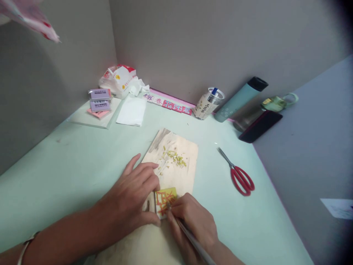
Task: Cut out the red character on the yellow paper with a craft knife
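A small yellow block with red markings (164, 200) lies on a pale wooden board (176, 173) on the light green table. My left hand (135, 198) rests flat on the board with fingers spread, pressing against the block's left edge. My right hand (193, 222) is closed around a thin metal-handled tool (190, 239), its tip touching the block's top face. Yellow-green shavings (175, 158) lie scattered on the board beyond the block.
Red-handled scissors (238, 175) lie right of the board. Along the wall stand a clear cup (208, 103), a teal bottle (239, 99), a dark phone (260, 126), a pink printed strip (171, 103), white paper (131, 111), stacked small packs (99, 103) and a crumpled bag (121, 79).
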`<state>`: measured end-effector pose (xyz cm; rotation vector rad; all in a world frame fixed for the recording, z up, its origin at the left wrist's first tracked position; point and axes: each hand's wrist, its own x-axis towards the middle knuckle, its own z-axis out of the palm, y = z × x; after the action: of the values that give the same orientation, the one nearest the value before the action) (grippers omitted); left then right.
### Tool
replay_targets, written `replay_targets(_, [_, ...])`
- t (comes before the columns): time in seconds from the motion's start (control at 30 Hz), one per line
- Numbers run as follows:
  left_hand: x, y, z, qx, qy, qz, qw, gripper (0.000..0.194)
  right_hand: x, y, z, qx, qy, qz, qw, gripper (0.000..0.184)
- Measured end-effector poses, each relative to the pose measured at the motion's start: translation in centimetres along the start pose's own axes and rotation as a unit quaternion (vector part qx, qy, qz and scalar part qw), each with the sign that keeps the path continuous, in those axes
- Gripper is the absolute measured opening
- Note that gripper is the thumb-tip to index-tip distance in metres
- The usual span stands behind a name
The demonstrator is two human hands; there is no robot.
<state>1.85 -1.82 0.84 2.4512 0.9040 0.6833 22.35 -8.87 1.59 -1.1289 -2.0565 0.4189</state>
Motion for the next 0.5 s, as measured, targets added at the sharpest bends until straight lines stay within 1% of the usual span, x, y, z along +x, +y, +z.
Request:
replay_targets(0.13, [0.2,0.5,0.3,0.016,0.022,0.001,1.000,0.066,0.2,-0.3,0.0,-0.027,0.013,0.001,1.000,0.021])
replay_targets(0.2, [0.3,0.5,0.5,0.025,0.033,0.002,0.999,0.069,0.6,-0.5,-0.1,-0.044,0.013,0.000,0.999,0.021])
replay_targets(0.27, [0.4,0.4,0.6,0.026,0.032,0.009,0.999,0.074,0.9,-0.6,-0.2,-0.053,0.013,-0.007,0.998,0.021])
replay_targets(0.37, [0.4,-0.1,0.4,0.006,0.003,0.024,1.000,0.076,1.2,-0.6,-0.3,-0.056,0.014,-0.020,0.998,0.020])
replay_targets(0.43, [0.4,-0.5,0.0,-0.009,-0.028,0.019,0.999,0.070,1.2,-0.5,-0.3,-0.048,0.017,-0.027,0.998,0.020])
replay_targets(0.5, [0.4,-0.7,-0.5,-0.021,-0.054,0.015,0.998,0.060,1.2,-0.4,-0.3,-0.036,0.018,-0.029,0.999,0.021])
